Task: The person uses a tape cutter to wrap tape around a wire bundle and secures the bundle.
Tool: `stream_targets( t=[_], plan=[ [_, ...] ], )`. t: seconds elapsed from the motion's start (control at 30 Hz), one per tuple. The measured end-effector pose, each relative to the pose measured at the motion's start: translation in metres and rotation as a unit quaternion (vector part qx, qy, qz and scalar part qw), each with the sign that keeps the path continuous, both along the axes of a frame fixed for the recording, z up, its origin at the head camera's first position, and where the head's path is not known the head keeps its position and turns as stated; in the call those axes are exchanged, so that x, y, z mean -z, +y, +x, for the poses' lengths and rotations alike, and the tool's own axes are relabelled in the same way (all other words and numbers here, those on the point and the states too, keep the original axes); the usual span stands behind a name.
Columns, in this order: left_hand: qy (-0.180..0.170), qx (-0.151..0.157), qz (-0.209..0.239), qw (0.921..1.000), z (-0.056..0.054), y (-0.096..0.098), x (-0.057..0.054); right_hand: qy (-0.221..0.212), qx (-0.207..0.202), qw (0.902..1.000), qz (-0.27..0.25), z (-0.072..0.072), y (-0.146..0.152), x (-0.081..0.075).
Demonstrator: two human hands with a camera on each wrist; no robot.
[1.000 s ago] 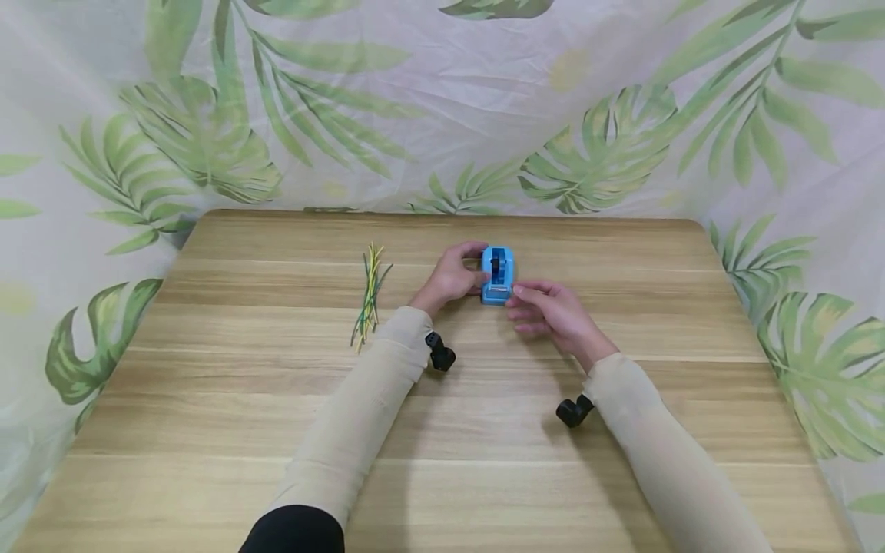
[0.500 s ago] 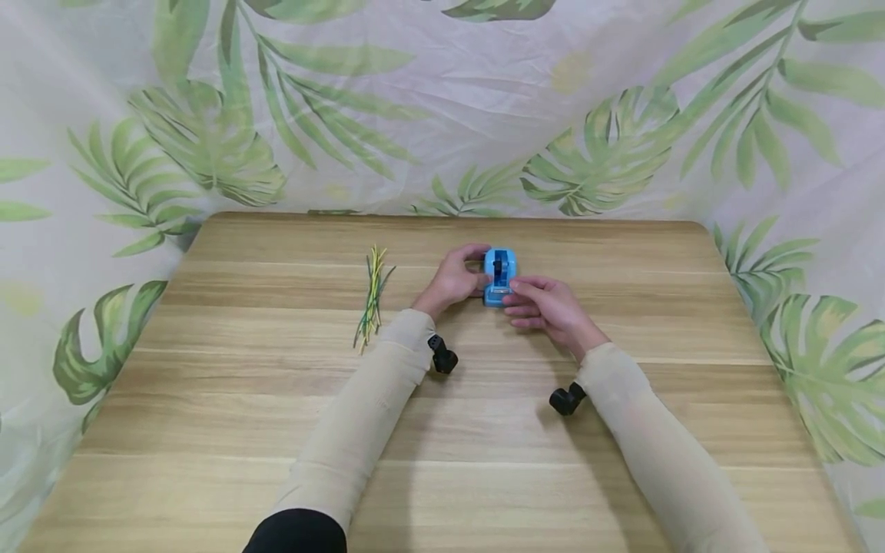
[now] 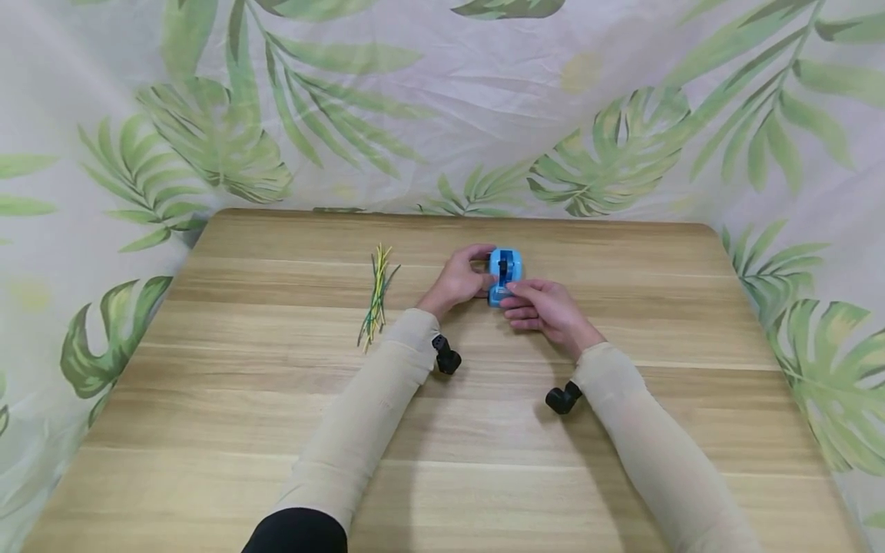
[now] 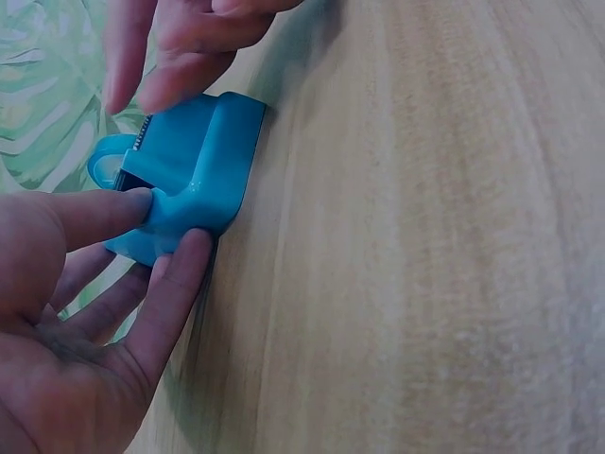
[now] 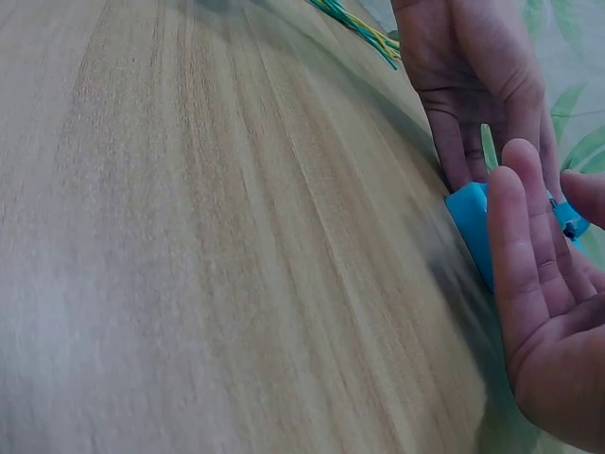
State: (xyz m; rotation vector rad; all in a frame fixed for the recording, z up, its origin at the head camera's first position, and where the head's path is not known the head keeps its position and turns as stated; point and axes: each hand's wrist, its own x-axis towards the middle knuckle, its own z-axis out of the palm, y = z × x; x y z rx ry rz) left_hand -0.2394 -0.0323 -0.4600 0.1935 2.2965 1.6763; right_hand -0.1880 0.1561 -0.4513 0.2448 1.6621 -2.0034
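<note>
A small blue tape dispenser [image 3: 505,259] with a serrated cutter stands near the table's back edge. My left hand [image 3: 459,278] grips its left side, thumb and fingers on the body, as the left wrist view shows up close. My right hand [image 3: 549,311] is at the dispenser's front end, its fingertips close to the cutter edge [image 4: 143,132]. In the right wrist view, the outer fingers [image 5: 515,227] of that hand are fairly straight, and the thumb stands apart. Whether any tape lies between its fingertips is not visible. The dispenser [image 5: 473,222] is partly hidden there behind the right hand.
A loose bundle of thin yellow and green sticks or ties [image 3: 376,299] lies left of my left hand. The wood-grain table [image 3: 484,491] backs onto a leaf-patterned cloth [image 3: 387,107]. A small black camera is worn on each wrist.
My right hand has shifted slightly left, its fingertips now over the dispenser's front end rather than beside it. The left hand keeps its grip. The whole view has drifted slightly.
</note>
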Motion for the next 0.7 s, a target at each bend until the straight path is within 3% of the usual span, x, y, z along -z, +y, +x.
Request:
stream_targets(
  t=[0.7],
  plan=[
    [0.002, 0.001, -0.006, 1.0000, 0.0018, -0.0007, -0.0024, -0.007, 0.020, 0.9997, 0.011, -0.0033, -0.0062, 0.0012]
  ],
)
